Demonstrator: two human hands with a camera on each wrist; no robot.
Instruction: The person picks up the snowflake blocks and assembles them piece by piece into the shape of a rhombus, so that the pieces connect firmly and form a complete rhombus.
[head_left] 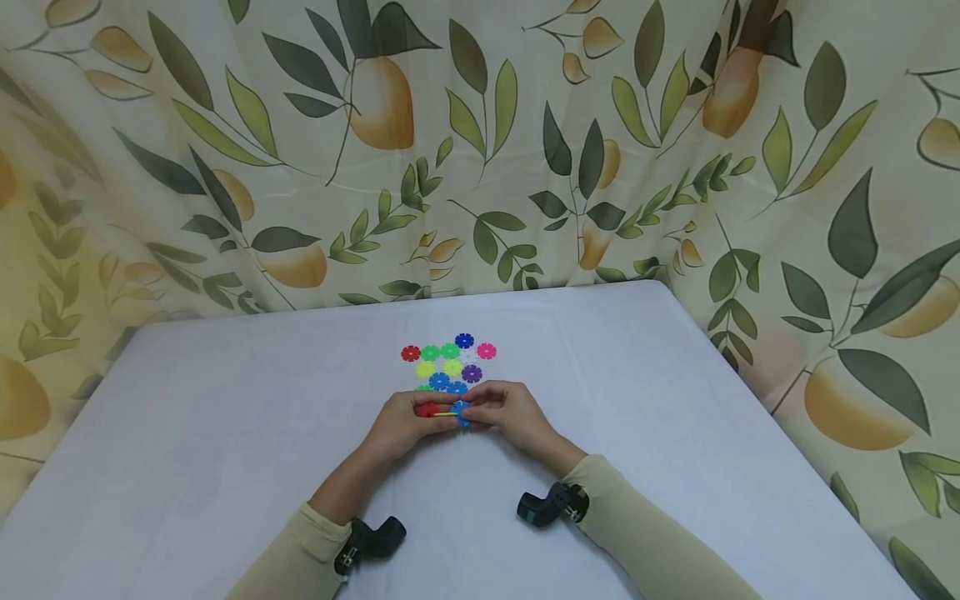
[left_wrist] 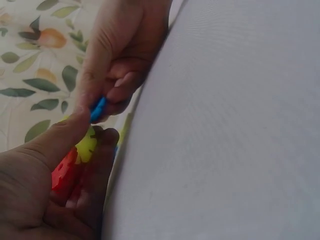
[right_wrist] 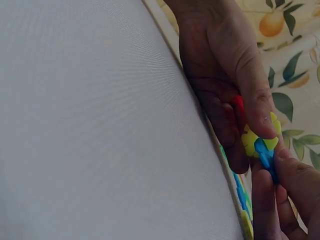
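Note:
Both hands meet over the near side of a group of notched plastic discs. My left hand (head_left: 399,427) pinches a yellow disc (left_wrist: 87,146) between thumb and fingers. Beside the yellow one, a red disc (left_wrist: 63,171) lies against the same fingers, seemingly joined to it. Between thumb and fingertips of my right hand (head_left: 519,412) is a blue disc (right_wrist: 266,159). The blue disc stands crosswise at the yellow disc's edge and touches it; how deep the notches are engaged is hidden by the fingers.
Loose discs lie just beyond the hands: a red one (head_left: 410,353), a dark blue one (head_left: 464,340), a pink one (head_left: 487,351), a purple one (head_left: 472,373), plus several green, yellow and blue ones. A white cloth (head_left: 247,433) covers the table. Behind it hangs a leaf-patterned curtain (head_left: 495,217).

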